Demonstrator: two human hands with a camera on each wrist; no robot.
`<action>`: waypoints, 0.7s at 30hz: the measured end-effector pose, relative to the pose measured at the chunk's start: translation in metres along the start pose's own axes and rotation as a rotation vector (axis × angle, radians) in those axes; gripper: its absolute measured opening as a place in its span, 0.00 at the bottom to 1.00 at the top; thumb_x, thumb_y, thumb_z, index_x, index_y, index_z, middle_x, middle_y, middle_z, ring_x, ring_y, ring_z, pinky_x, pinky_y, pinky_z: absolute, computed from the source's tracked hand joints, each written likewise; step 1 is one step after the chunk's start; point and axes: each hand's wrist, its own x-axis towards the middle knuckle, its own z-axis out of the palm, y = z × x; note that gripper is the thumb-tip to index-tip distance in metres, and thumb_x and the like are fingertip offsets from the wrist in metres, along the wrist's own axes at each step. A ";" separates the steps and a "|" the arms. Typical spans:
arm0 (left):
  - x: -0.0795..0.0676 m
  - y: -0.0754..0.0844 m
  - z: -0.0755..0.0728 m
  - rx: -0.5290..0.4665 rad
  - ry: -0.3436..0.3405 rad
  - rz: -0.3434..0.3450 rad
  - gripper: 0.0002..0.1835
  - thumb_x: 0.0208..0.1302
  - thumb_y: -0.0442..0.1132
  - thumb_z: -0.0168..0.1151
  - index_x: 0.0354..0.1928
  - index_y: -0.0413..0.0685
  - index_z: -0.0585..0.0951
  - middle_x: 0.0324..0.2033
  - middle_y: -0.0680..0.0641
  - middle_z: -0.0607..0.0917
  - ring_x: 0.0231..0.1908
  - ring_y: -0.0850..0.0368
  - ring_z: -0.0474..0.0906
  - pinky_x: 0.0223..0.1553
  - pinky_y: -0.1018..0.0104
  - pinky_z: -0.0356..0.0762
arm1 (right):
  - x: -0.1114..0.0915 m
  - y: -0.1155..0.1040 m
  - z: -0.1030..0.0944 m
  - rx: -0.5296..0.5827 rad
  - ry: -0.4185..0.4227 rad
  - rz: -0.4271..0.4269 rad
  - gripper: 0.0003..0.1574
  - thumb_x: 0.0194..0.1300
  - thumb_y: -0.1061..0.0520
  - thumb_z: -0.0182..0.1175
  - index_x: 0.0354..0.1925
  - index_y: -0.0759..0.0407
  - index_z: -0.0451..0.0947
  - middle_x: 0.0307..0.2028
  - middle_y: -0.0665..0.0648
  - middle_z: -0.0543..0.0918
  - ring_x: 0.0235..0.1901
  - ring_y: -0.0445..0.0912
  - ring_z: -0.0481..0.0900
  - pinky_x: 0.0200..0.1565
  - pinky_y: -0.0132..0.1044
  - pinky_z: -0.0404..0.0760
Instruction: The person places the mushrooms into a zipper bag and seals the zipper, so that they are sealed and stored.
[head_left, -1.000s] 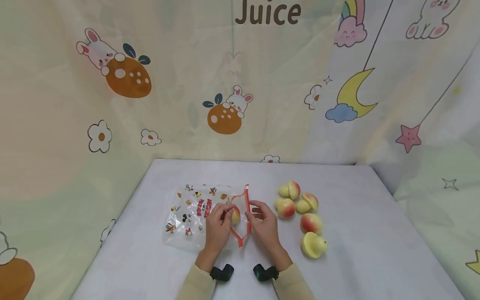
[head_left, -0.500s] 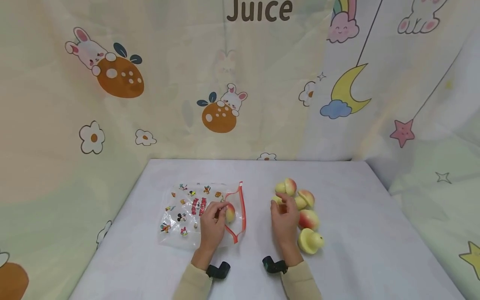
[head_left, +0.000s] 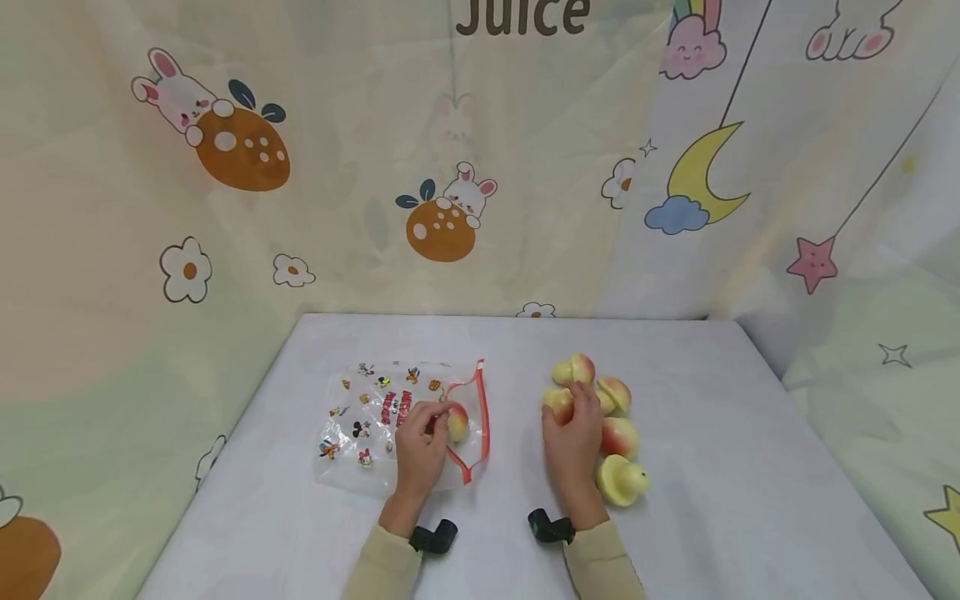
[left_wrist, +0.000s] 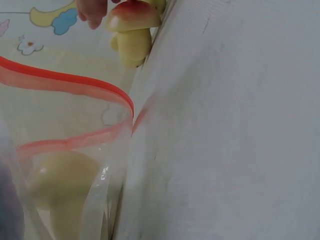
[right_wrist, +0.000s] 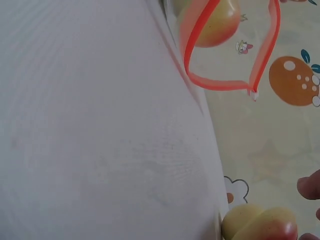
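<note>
A clear zip bag (head_left: 352,475), printed with cartoon figures and edged in red, lies on its side with its mouth spread towards the right. My left hand (head_left: 422,446) pinches the upper edge of that mouth between thumb and fingers. Inside, just behind the opening, is a yellow-and-red toy mushroom (head_left: 457,422). Over to the right, my right hand (head_left: 573,433) hovers at another toy mushroom (head_left: 557,404), thumb and fingers spread about it. In the right wrist view the thumb (right_wrist: 310,185) shows above a toy mushroom (right_wrist: 260,222), with a gap between them.
More toy mushrooms sit around the right hand: one behind it (head_left: 583,367), one at its right (head_left: 617,393), and two nearer the front, a red-capped one (head_left: 620,437) and a yellow one (head_left: 622,481). Everything rests on a white table (head_left: 720,500) before a printed curtain (head_left: 337,167).
My right hand has let go of the bag's red edge and moved right to the toy mushrooms, its fingers coming down around one. The left hand has stayed at the bag's mouth.
</note>
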 end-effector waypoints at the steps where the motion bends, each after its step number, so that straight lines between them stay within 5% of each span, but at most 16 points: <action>1: 0.000 -0.001 0.000 0.003 0.001 -0.003 0.08 0.68 0.31 0.58 0.43 0.43 0.85 0.38 0.49 0.84 0.29 0.61 0.76 0.30 0.77 0.76 | 0.000 0.001 0.000 -0.011 -0.020 0.003 0.30 0.53 0.62 0.69 0.56 0.64 0.76 0.58 0.63 0.74 0.59 0.58 0.70 0.63 0.51 0.66; 10: 0.006 -0.004 -0.003 0.005 -0.013 -0.014 0.09 0.66 0.27 0.58 0.44 0.40 0.83 0.40 0.48 0.83 0.34 0.57 0.76 0.35 0.79 0.75 | 0.000 0.011 0.004 0.012 -0.140 0.043 0.31 0.52 0.65 0.69 0.57 0.61 0.76 0.59 0.60 0.73 0.59 0.55 0.70 0.63 0.47 0.66; 21: 0.009 -0.004 -0.004 -0.014 -0.034 -0.060 0.07 0.67 0.30 0.59 0.44 0.42 0.83 0.41 0.48 0.84 0.34 0.57 0.77 0.35 0.78 0.76 | 0.002 0.017 0.009 0.091 -0.185 0.084 0.35 0.51 0.66 0.68 0.60 0.58 0.73 0.58 0.58 0.74 0.56 0.51 0.72 0.57 0.42 0.70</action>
